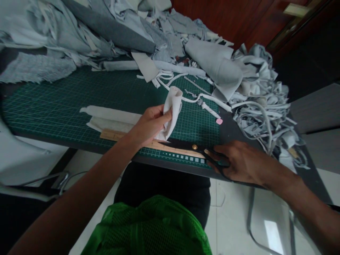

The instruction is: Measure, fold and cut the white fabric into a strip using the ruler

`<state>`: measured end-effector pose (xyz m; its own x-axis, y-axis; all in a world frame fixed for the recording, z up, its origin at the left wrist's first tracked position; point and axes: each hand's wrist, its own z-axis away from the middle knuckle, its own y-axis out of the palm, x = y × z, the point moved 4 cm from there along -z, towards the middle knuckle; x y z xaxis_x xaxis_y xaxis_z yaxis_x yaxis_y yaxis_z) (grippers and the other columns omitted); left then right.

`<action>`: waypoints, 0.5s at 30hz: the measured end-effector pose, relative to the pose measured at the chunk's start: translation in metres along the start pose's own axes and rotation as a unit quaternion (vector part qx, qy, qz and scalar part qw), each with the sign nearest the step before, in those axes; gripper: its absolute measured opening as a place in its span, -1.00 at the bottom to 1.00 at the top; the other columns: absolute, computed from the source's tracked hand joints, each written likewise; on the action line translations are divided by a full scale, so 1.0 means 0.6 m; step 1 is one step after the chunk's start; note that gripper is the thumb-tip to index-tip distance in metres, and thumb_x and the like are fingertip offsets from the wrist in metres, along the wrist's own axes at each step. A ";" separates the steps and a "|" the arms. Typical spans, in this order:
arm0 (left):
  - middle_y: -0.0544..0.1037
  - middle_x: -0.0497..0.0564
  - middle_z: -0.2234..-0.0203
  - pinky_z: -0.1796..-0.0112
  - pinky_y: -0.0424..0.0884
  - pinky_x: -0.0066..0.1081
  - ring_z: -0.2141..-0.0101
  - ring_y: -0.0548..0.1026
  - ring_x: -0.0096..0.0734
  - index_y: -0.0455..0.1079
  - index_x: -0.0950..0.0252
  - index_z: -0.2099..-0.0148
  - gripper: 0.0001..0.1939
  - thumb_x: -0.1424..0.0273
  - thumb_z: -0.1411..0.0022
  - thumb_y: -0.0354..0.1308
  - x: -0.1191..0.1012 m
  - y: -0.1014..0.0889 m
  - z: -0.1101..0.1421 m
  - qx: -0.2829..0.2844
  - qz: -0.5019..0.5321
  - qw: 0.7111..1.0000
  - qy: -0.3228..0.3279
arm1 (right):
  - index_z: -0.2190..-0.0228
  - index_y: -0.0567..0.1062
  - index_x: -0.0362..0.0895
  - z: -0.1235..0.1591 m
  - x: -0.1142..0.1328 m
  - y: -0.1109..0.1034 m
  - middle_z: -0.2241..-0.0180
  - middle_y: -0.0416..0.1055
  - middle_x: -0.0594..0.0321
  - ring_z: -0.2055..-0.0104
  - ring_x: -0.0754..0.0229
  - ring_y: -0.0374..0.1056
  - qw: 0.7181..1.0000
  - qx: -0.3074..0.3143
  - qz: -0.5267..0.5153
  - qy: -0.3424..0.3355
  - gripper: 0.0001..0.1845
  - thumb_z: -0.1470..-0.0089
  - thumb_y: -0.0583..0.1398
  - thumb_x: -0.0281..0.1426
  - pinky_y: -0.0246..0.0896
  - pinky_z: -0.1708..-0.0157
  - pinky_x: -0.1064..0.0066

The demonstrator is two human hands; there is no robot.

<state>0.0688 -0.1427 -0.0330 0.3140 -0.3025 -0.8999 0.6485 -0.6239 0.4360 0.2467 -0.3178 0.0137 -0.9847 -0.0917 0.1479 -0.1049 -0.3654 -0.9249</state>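
My left hand [151, 124] is closed on a pale strip of fabric [114, 115], whose near end is folded up between thumb and fingers. The strip's long part lies to the left on the green cutting mat [69, 92]. In my right hand [239, 161] are black scissors [183, 145], fingers through the handles. Their blades point left, beside the lower edge of the fabric; whether they touch it I cannot tell. A wooden ruler [114, 135] lies along the mat's front edge, partly under the scissors and my left hand.
Heaped grey fabric [66, 32] fills the back of the table. Thin cords [170, 78] and a beige piece [145, 66] lie mid-mat. A tangled pile of grey strips [260, 113] sits at the right. A pink bit [219, 121] is near the scissors.
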 end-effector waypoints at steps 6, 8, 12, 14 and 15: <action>0.54 -0.04 0.48 0.36 0.36 -0.44 0.39 0.48 -0.41 0.57 0.34 0.26 -0.60 0.18 0.05 0.55 0.002 -0.005 0.002 -0.005 -0.012 1.000 -0.012 | 0.43 0.47 -0.11 -0.007 0.003 -0.003 0.55 0.41 0.23 0.53 0.24 0.28 1.000 0.007 -0.018 -0.002 -0.84 -0.14 0.25 -0.31 -0.03 0.50 0.42; 0.53 -0.04 0.47 0.36 0.35 -0.43 0.39 0.48 -0.41 0.57 0.34 0.26 -0.61 0.19 0.04 0.54 0.002 -0.007 0.003 -0.004 -0.014 1.000 -0.014 | 0.44 0.46 -0.11 -0.010 0.005 -0.003 0.55 0.41 0.24 0.53 0.25 0.28 1.000 0.005 -0.021 -0.004 -0.81 -0.16 0.25 -0.28 -0.03 0.49 0.41; 0.52 -0.04 0.46 0.37 0.35 -0.42 0.39 0.48 -0.41 0.57 0.34 0.26 -0.64 0.21 0.01 0.52 0.002 -0.008 0.005 -0.005 -0.012 1.000 -0.011 | 0.42 0.48 -0.11 -0.019 0.007 -0.004 0.53 0.44 0.23 0.51 0.23 0.31 1.000 0.002 -0.025 -0.014 -0.81 -0.18 0.24 -0.27 -0.01 0.47 0.41; 0.51 -0.05 0.47 0.36 0.35 -0.43 0.39 0.47 -0.42 0.57 0.33 0.28 -0.65 0.22 0.02 0.52 0.001 -0.008 0.006 -0.004 -0.004 1.000 -0.008 | 0.41 0.49 -0.11 -0.023 0.008 -0.005 0.52 0.46 0.22 0.49 0.22 0.33 0.999 0.004 -0.027 -0.016 -0.84 -0.15 0.26 -0.30 0.00 0.46 0.41; 0.51 -0.05 0.49 0.37 0.34 -0.44 0.39 0.46 -0.42 0.56 0.33 0.29 -0.66 0.23 0.03 0.53 0.000 -0.007 0.006 -0.003 0.002 1.000 -0.005 | 0.41 0.49 -0.11 -0.025 0.008 -0.005 0.51 0.46 0.22 0.49 0.22 0.33 0.999 0.006 -0.031 -0.015 -0.85 -0.14 0.27 -0.30 -0.01 0.46 0.41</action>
<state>0.0633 -0.1428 -0.0348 0.3098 -0.3111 -0.8985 0.6515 -0.6188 0.4389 0.2404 -0.3029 0.0119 -0.9717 -0.0972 0.2151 -0.1632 -0.3818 -0.9097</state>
